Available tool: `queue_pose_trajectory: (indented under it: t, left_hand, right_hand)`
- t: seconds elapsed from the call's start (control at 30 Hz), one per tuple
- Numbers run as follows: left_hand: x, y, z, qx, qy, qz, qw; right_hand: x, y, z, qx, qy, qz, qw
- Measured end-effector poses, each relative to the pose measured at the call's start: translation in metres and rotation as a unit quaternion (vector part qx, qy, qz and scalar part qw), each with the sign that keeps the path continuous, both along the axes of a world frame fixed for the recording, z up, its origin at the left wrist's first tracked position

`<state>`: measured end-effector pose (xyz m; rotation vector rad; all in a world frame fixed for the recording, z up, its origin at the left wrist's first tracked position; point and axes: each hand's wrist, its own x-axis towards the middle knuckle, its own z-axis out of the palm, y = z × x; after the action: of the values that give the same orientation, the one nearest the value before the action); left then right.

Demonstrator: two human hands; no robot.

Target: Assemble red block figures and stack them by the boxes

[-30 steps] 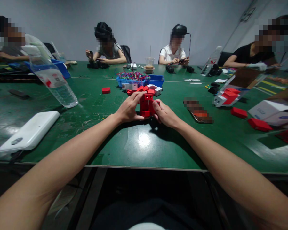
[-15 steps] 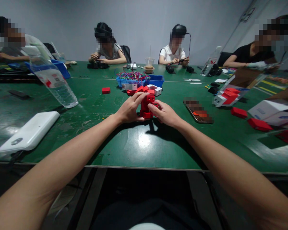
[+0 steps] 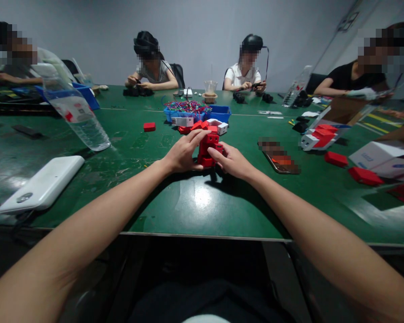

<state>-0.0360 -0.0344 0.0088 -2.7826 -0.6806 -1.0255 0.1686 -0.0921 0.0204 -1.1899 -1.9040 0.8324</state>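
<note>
In the middle of the green table (image 3: 175, 211) stands an upright stack of small red boxes (image 3: 207, 152), with small dark holes in the faces. My left hand (image 3: 186, 152) grips it from the left, fingers over the top and thumb low down. From the right, my right hand (image 3: 234, 161) closes on a red box at the side of the stack, its thumb across the front. The far side of the stack and some fingertips are hidden. Just behind lie more red pieces and a white box with holes (image 3: 218, 125).
A single red box (image 3: 149, 127), blue bins (image 3: 220, 112) with coloured wires, a tilted water bottle (image 3: 82, 119), a white power bank (image 3: 43, 184) and a phone (image 3: 278, 156) surround my hands. Cartons and red boxes (image 3: 335, 159) lie right. Several people sit around the table.
Both hands keep nearly the same hold on the red stack. The whole view has shifted very slightly; nothing else has visibly moved.
</note>
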Motion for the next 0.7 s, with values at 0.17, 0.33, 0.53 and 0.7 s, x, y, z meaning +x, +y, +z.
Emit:
queue_pose_trajectory:
  t: [0.17,0.33,0.53,0.7]
  left_hand:
    - [-0.0012,0.0025,-0.0006,-0.013,-0.005,-0.012,1.000]
    - [-0.0024,0.0046,-0.0015,-0.025,-0.015,-0.018,0.999]
    - [-0.0023,0.0040,-0.0024,-0.043,-0.022,-0.020,0.999]
    - [-0.0013,0.0039,-0.0032,-0.058,-0.026,-0.025,0.998]
  right_hand:
    - [0.0004,0.0012,0.0006,-0.083,0.070,0.045,0.993]
    - [0.0019,0.0032,0.0023,-0.117,0.118,0.082,0.983]
    - [0.0036,0.0065,0.0012,-0.152,0.149,0.078,0.974]
    - [0.0028,0.0078,-0.0040,-0.146,0.190,0.071,0.968]
